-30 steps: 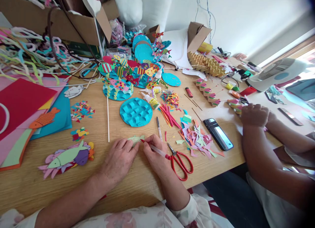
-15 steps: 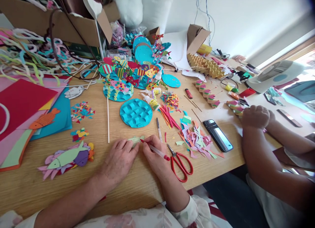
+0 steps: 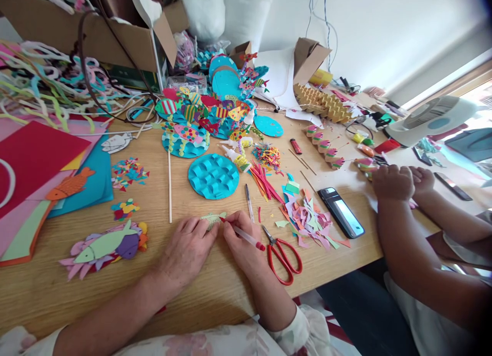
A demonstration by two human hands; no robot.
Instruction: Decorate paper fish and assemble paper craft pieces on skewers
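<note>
A small pale green paper fish [image 3: 212, 220] with marks on its body lies on the table, partly covered by my fingers. My left hand [image 3: 189, 245] is closed on its near side, fingertips pressing it down. In my right hand [image 3: 243, 243] is a red pen [image 3: 249, 238], pinched with its tip at the fish's tail end. Red-handled scissors [image 3: 282, 256] lie spread beside my right wrist. A second pen [image 3: 249, 202] rests just beyond that hand. To the left is a pile of cut paper fish [image 3: 103, 247], a light green one on top.
Beyond my hands are a blue woven paper disc [image 3: 213, 176], a wooden stick [image 3: 169, 192], glue bottles [image 3: 239, 159] and paper scraps [image 3: 309, 217]. A phone [image 3: 341, 212] lies to the right, near a co-worker's hands [image 3: 395, 182]. Coloured sheets [image 3: 34, 166] cover the left side.
My hands, the pen and the fish keep almost the same position. The co-worker's hands have shifted slightly, and the farther one now shows more. The view has moved a little.
</note>
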